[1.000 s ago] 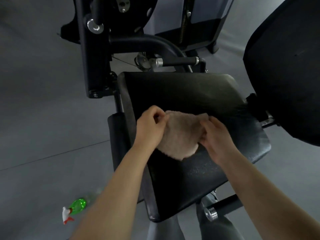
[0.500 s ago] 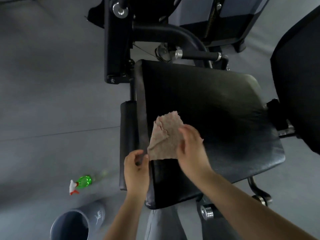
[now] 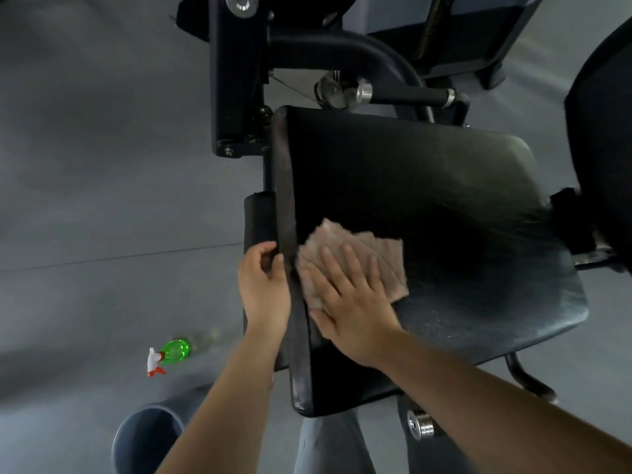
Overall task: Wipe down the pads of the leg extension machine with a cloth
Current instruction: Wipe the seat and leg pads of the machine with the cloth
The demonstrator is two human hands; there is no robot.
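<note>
While the right hand (image 3: 349, 302) lies flat on the cloth (image 3: 362, 265), fingers straight and spread, the left hand (image 3: 265, 285) curls over the near-left edge of the seat pad (image 3: 427, 213), thumb and fingers wrapped round the edge. It looks like a brace, not a wipe.

Cloth: pinkish, spread open, pressed onto the pad's near-left part, just beside the edge the left hand grips. Palm covers its near half; the far half shows past the fingertips.

Pad: broad, black, its long axis running from the near-left corner away toward the far right. Nearly all unwiped-looking surface lies ahead and to the right of the cloth. Right hand is on the work; left hand sits off the wiping face, just beside it.

Judgement: the next stroke probably goes away from the body, along the pad toward the back pad (image 3: 602, 131) at far right. The left grip would steady the seat for it.

Roller pad (image 3: 258, 220) hangs just left of the seat edge, touching or nearly touching the left fingers; cannot tell which.

Floor: a green spray bottle (image 3: 171, 354) lies on its side, a grey bin (image 3: 147, 436) near it, both well left of the hands.
</note>
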